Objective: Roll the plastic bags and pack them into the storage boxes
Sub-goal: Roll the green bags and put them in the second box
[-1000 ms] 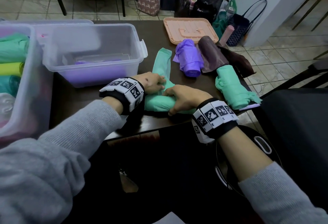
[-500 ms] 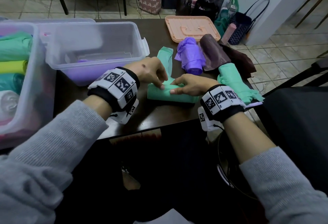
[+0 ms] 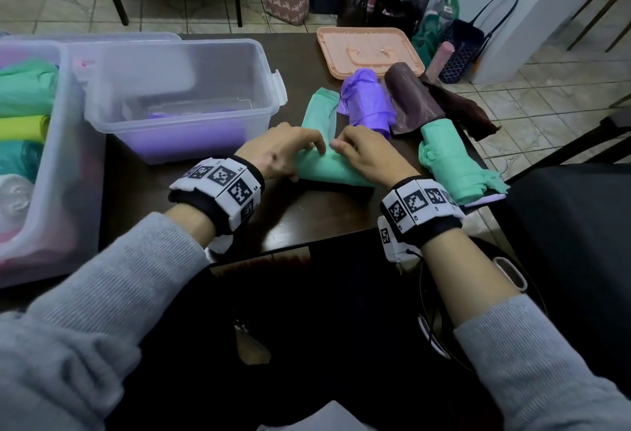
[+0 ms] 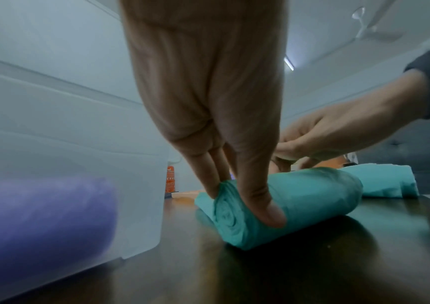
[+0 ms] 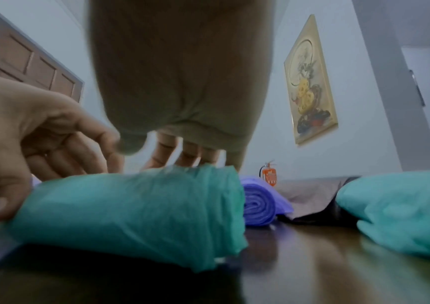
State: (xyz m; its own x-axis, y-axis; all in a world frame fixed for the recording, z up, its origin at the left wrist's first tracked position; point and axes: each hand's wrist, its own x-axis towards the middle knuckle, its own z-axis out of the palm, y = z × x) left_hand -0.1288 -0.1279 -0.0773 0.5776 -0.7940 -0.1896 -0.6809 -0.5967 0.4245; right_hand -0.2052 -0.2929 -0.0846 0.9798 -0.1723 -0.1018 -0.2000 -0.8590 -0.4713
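Both hands were on the half-rolled teal plastic bag [image 3: 327,171] near the table's front edge: left hand [image 3: 278,154] pinching one end, right hand [image 3: 367,157] curled over the other, unrolled tail [image 3: 319,113] still left. Clear storage box [image 3: 184,95] held one purple roll [image 4: 39,218]; purple [image 3: 367,102], brown [image 3: 415,99] and green [image 3: 450,160] bags waited along the right edge. I reckoned there was tight room between box and bags.

Grey ribbed knit sleeves [image 3: 112,294]. Each wrist: black band [image 3: 218,188] carrying white blocks printed with black square markers; thin cable at right band [image 3: 421,210].
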